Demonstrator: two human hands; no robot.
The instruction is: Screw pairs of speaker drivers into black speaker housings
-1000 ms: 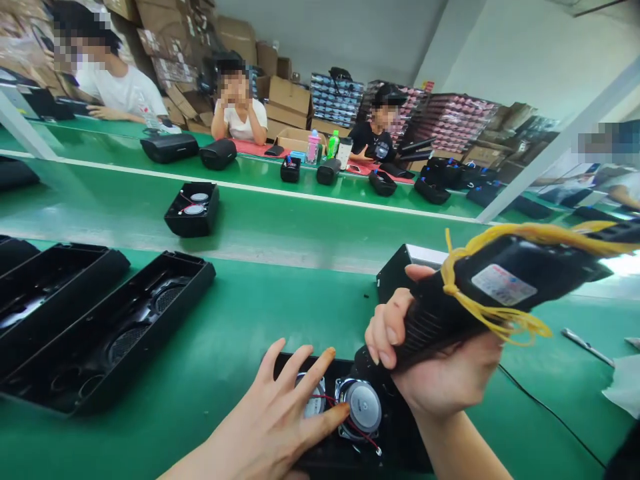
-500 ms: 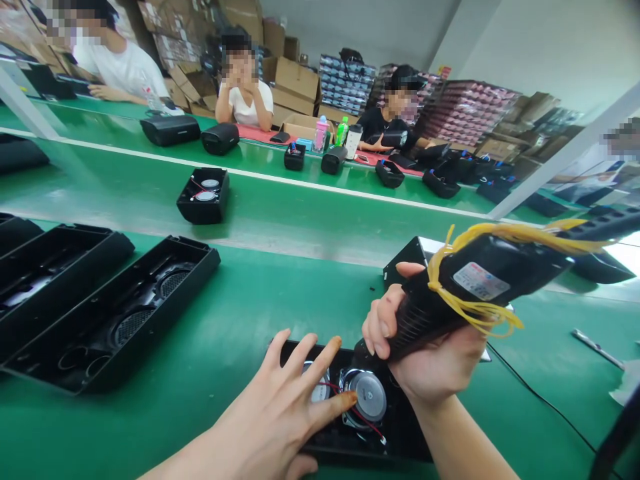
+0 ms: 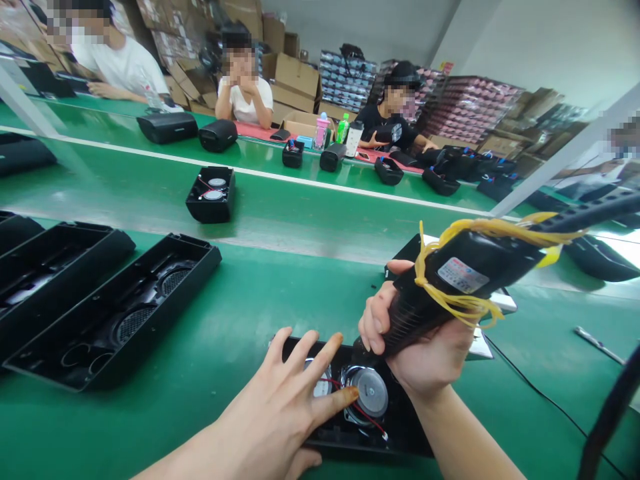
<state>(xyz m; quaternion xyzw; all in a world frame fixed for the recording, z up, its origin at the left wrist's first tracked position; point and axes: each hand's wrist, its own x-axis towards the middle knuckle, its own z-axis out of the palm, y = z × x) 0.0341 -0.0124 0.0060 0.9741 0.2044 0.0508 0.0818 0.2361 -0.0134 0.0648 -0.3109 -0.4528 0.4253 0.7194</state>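
Note:
In front of me on the green bench lies a black speaker housing with two round speaker drivers fitted in it. The nearer-right driver has a silver back, and a thin red and black wire with a white plug trails beside it. My left hand rests spread over the housing's left part, a stained fingertip at the right driver's edge. In my right hand is a black electric screwdriver wrapped with yellow rubber bands. Its tip points down by the right driver's upper edge and is hidden.
Open black housings with grilles stand at the left. Across the bench, a belt carries a housing with drivers. A black cable and a metal tool lie at the right. Several people sit opposite.
The screwdriver's back end has swung slightly left in my right hand. The housing on the belt has moved a little to the right. My left hand stays nearly still.

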